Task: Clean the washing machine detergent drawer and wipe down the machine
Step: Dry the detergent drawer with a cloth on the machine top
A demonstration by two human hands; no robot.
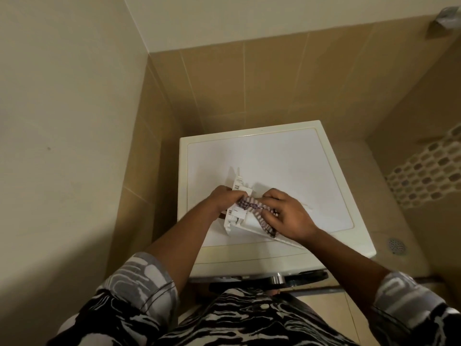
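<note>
The person stands over the washing machine (274,156), whose flat white top serves as the bench. The detergent drawer (237,216) is out of its slot and rests tilted on that top, near the front edge. The left hand (223,198) is closed around the drawer's upper left side, steadying it. The right hand (287,216) is clamped on a striped cloth (259,213), which is pressed against the drawer's face and drapes down its lower right side.

The step in hand looks like wiping the drawer. To do it well, the left grip should hold the drawer firm against the machine top so it cannot skid, while the right works the cloth into the ribs and compartment corners, where residue tends to gather. Folding the cloth over a fingertip would reach narrow channels better than a flat pass.

The drawer lies between both hands, touching each; the cloth sits under the right fingers.
</note>
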